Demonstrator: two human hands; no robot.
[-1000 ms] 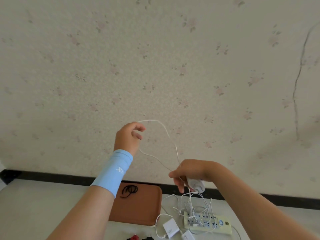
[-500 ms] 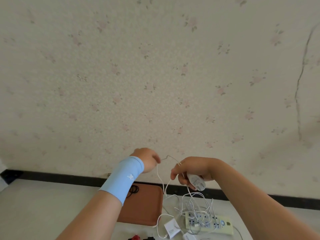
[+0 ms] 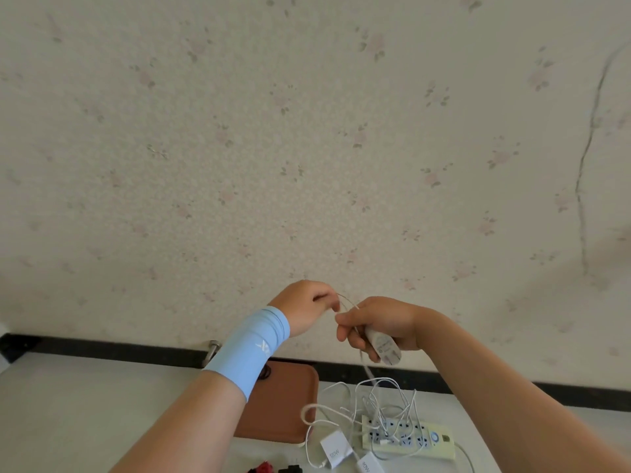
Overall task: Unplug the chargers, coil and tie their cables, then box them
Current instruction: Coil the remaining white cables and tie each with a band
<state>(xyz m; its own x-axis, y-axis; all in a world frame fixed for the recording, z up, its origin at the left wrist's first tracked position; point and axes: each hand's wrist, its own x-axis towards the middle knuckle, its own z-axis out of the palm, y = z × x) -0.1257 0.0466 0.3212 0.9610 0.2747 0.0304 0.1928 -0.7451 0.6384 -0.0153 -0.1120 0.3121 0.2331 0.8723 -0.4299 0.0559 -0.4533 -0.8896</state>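
**Up mid-frame: charger (image 3: 382, 346) in right hand (image 3: 379, 324), cable (image 3: 348, 302) in left hand (image 3: 307, 307)**

Both hands raised at centre of frame, in front of wallpapered wall (image 3: 307, 131). White charger clenched in right hand, fingers curled round it, lower end w/ grey print poking out below the fist. Thin white cable pinched betw. thumb & fingertips of left hand, just left of the right hand. Short arc of strand spanning the gap betw. the two, another length dropping from under the right hand toward the table (image 3: 85, 421). Pale blue wristband (image 3: 252, 346) on left forearm.

Lower right of frame, on the white table: cream power strip (image 3: 440, 438) lying flat, tangle of white cables (image 3: 375, 404) looped over & behind it; can't tell which are plugged in. Just left of strip, nr bottom edge, two more white chargers (image 3: 336, 450), one marked 120W, the other cut by frame edge. Brown tray (image 3: 283, 404) left of the tangle, partly behind left forearm. Black loops (image 3: 264, 372) on its far side, mostly hidden by wristband. Black skirting (image 3: 102, 349) along wall base. Dark crack (image 3: 587, 165) running down wall at upper right.
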